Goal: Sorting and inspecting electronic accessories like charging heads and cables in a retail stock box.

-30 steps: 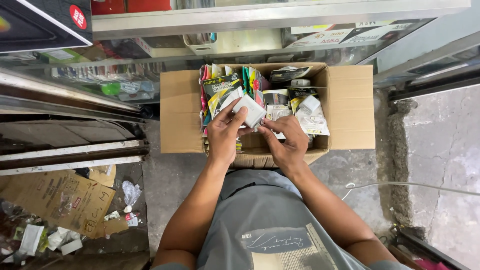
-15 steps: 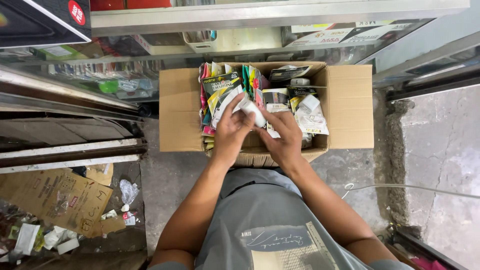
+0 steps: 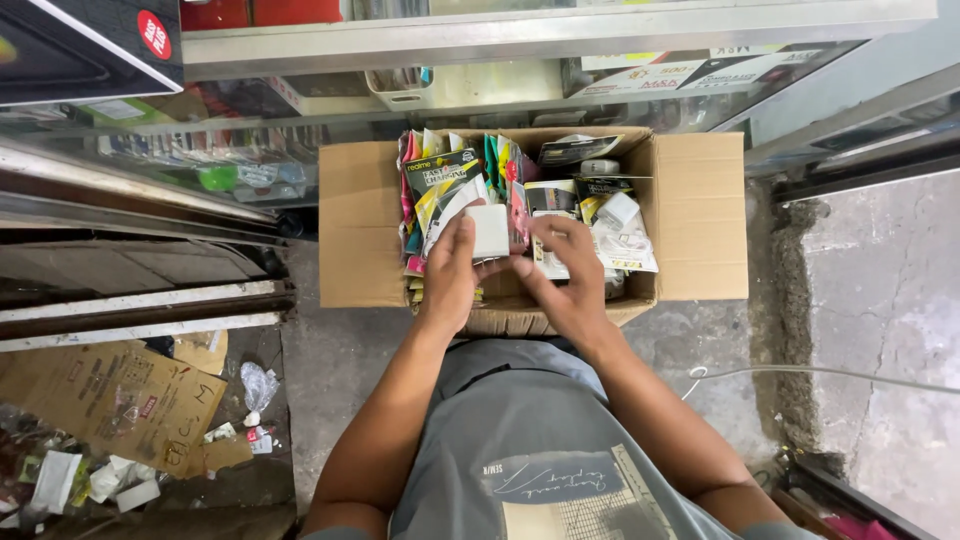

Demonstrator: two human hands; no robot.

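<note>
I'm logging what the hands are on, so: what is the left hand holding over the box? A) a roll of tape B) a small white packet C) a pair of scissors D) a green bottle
B: the left hand grips a small white packet above the open cardboard box of packets, with the right hand just beside it.

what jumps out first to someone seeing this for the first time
An open cardboard box on the floor at centre, crammed with bright packets. Over it the left hand holds a small white packet, the right hand beside it. Flattened cardboard and litter lie at lower left.
</note>
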